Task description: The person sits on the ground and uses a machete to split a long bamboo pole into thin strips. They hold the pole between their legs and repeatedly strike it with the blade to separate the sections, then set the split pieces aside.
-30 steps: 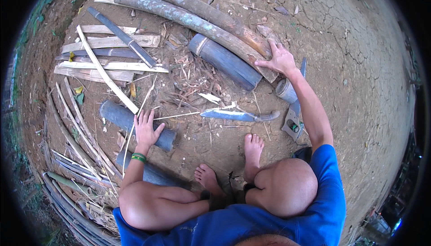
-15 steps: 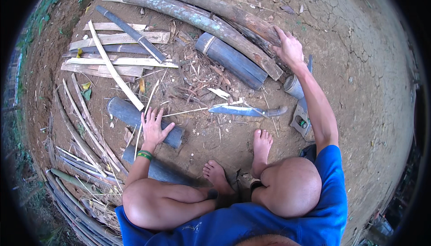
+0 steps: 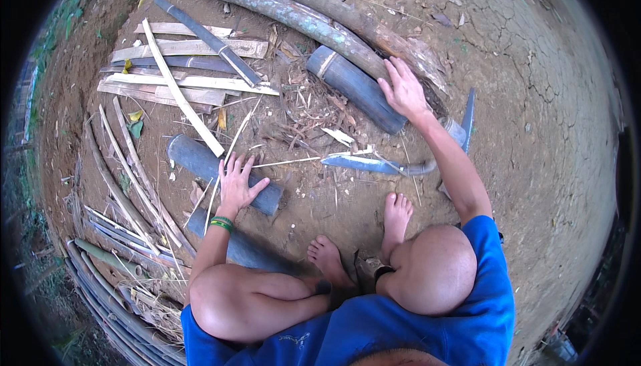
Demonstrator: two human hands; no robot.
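Note:
My left hand [image 3: 239,184] rests with spread fingers on a short dark bamboo section [image 3: 195,155]. A thin pale bamboo sliver [image 3: 234,132] runs down beside that hand. Over the near end of a mottled log [image 3: 300,29] reaches my right hand [image 3: 404,92], fingers apart and holding nothing; whether its fingertips touch the log I cannot tell. Beside this log lies a thicker bamboo section [image 3: 350,85]. A long knife [image 3: 364,163] with a curved handle lies on the ground between my hands and my feet.
Split bamboo slats [image 3: 193,49] lie at the far left, with curved strips [image 3: 127,172] nearer. A second log [image 3: 320,9] lies behind the mottled one. A blue saw blade [image 3: 469,115] shows beside my right forearm. Another dark bamboo section [image 3: 250,252] is by my left knee.
My right hand has moved left, from the far log's end to the mottled log's end. My left hand stays on the bamboo section. The whole view has shifted slightly.

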